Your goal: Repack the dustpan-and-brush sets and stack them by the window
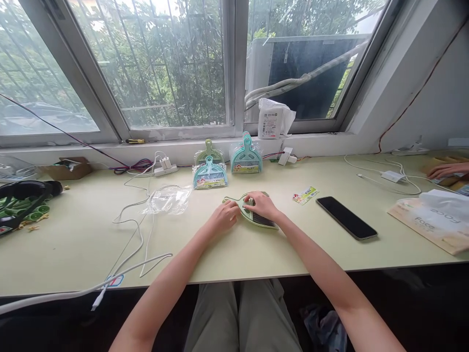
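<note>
Resting on the smooth, pale counter [256, 259], one green dustpan-and-brush set [259, 220] lies at the centre of my clock, its plastic handle towards ten and its dark bristles towards four. The right hand [264, 204] spans the pan, thumb and fingers spread; its grip is grasping the set. The left hand [224, 216], at nine, bends its fingers against the handle, though from here I can't tell whether that grip is closed on it.

Between ten and eleven stand two more sets in crinkly clear wrap: one turquoise set [210, 178] in front, one olive-green set [208, 148] behind. At twelve rises a turquoise stack [246, 155], nested too tightly for me to count. The fronts carry bright printed labels, too small to read.

One similar loose card [306, 195] lies between two and three, its lettering unreadable too. At three there's one flat, black-screened phone [346, 218], and farther out one soft tissue pack [421, 217] reading "Face". Just past nine sprawls a filmy clear bag [170, 199]. Far off, between two and three, another person's hand [449, 169] shows.
</note>
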A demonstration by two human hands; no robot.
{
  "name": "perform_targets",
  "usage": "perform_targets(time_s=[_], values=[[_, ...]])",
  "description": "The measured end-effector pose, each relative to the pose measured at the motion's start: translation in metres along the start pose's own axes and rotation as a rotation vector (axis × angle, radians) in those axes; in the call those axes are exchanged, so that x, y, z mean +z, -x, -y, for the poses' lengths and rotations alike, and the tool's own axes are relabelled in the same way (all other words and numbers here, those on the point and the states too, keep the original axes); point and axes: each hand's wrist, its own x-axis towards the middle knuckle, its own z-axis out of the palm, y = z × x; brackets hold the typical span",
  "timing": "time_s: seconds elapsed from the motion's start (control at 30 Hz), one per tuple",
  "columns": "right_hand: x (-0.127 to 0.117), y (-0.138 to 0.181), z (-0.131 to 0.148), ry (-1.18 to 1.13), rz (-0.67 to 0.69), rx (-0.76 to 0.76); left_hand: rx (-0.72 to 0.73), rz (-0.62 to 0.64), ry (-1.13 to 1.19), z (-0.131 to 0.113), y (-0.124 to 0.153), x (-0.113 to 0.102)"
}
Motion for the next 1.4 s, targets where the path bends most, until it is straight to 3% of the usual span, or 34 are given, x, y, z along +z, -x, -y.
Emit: perform_targets(time_s=[0.17, 0.37, 0.63, 1.1, 1.4], values=[[0.001, -0.001, -0.004, -0.096, 0.031, -0.072, 0.031, -0.140, -0.211, 0.022, 0.003, -0.007], [0.008, -0.003, -0.008, -0.180, 0.032, -0.116, 0.101, -0.092, -0.344, 0.039, 0.007, -0.007], [0.010, -0.005, -0.015, -0.245, 0.021, -0.125, 0.262, -0.126, -0.481, 0.038, 0.009, -0.005], [0.010, -0.010, -0.021, -0.271, 0.029, -0.115, 0.138, -0.073, -0.499, 0.029, 0.005, 0.000], [0.008, -0.009, -0.019, -0.134, 0.066, -0.067, 0.161, -0.061, -0.592, 0.025, 0.005, 0.006]])
